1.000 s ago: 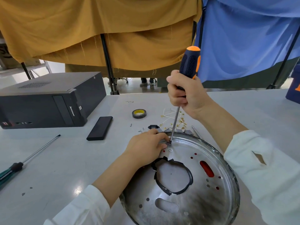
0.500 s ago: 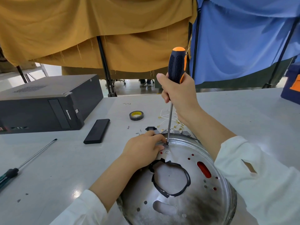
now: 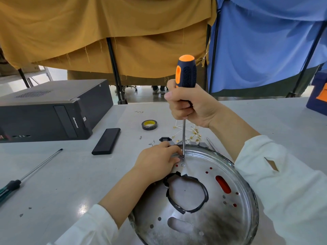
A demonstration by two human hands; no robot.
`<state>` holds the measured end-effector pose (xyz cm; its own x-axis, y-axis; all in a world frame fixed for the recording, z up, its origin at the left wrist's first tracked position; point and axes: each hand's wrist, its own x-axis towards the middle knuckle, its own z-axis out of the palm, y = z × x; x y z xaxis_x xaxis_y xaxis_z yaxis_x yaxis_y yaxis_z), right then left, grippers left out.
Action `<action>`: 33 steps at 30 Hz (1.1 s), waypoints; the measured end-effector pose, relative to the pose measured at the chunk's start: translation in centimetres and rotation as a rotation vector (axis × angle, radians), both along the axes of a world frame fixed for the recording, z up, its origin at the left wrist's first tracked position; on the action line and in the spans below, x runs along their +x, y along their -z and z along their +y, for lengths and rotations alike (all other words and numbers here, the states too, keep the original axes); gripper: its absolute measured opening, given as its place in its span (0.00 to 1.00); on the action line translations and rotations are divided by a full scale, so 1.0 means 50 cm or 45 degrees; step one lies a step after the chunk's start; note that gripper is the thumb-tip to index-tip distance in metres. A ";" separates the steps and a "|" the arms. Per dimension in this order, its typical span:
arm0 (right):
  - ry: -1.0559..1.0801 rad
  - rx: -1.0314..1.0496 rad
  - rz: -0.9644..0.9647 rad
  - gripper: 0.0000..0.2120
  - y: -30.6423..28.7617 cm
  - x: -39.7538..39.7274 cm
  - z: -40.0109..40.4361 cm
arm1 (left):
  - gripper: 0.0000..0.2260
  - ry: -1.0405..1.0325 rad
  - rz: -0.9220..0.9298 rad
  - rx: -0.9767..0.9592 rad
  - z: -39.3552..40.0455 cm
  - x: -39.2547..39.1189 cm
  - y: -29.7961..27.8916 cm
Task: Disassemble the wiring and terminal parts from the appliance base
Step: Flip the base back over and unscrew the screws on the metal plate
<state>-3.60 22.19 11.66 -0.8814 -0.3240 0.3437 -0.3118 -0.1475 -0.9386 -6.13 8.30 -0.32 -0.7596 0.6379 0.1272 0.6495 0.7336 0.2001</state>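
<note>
The round metal appliance base (image 3: 212, 218) lies on the table in front of me, with a black ring-shaped gasket (image 3: 205, 193) around its centre hole. My right hand (image 3: 191, 103) grips the black and orange handle of a screwdriver (image 3: 185, 71), held upright with its tip on a screw near the base's far rim. My left hand (image 3: 155, 160) holds a small grey metal part (image 3: 175, 155) at the rim right beside the tip. White wires with gold terminals (image 3: 192, 132) lie on the table just behind the base.
A black computer case (image 3: 53, 112) sits at the left. A black flat device (image 3: 107, 141), a roll of tape (image 3: 149, 125), loose screws (image 3: 152, 143) and a small black part (image 3: 165, 139) lie mid-table. A green-handled screwdriver (image 3: 26, 175) lies at the left edge. Curtains hang behind.
The screwdriver has swung from a rightward tilt to upright, my right hand moving left over the screw. My left hand stays at the rim.
</note>
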 end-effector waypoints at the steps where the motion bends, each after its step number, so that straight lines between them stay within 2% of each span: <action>1: 0.001 0.000 -0.002 0.18 0.000 -0.002 -0.004 | 0.11 0.001 0.002 0.001 0.000 0.000 0.000; 4: 0.217 -0.072 0.057 0.18 0.009 -0.009 -0.023 | 0.11 0.002 0.004 0.000 -0.001 0.002 -0.001; 9: 0.969 -0.135 0.243 0.13 0.032 -0.007 -0.039 | 0.11 0.004 0.004 -0.003 -0.001 0.002 -0.002; 12: 1.217 -0.296 0.301 0.13 0.030 0.000 -0.031 | 0.12 0.003 0.001 -0.008 -0.001 0.001 -0.001; 15: 1.184 -0.350 0.228 0.15 0.023 0.002 -0.024 | 0.12 0.003 0.005 -0.005 -0.001 0.000 0.000; 18: 0.791 -0.314 0.155 0.17 0.020 0.004 -0.019 | 0.12 0.008 0.016 -0.008 0.000 0.000 0.001; 21: 0.319 -0.126 0.097 0.20 0.011 0.008 -0.014 | 0.11 0.006 0.019 0.002 0.000 -0.001 0.001; 24: 0.121 -0.014 0.070 0.20 0.008 0.009 -0.018 | 0.11 0.002 0.019 0.002 0.000 -0.001 0.002; 27: 0.275 -0.044 0.099 0.18 0.014 0.006 -0.039 | 0.11 0.002 0.019 -0.005 -0.001 0.000 0.001; 33: 1.081 -0.087 0.336 0.13 0.039 0.005 -0.075 | 0.11 0.004 0.016 -0.001 -0.001 0.002 0.000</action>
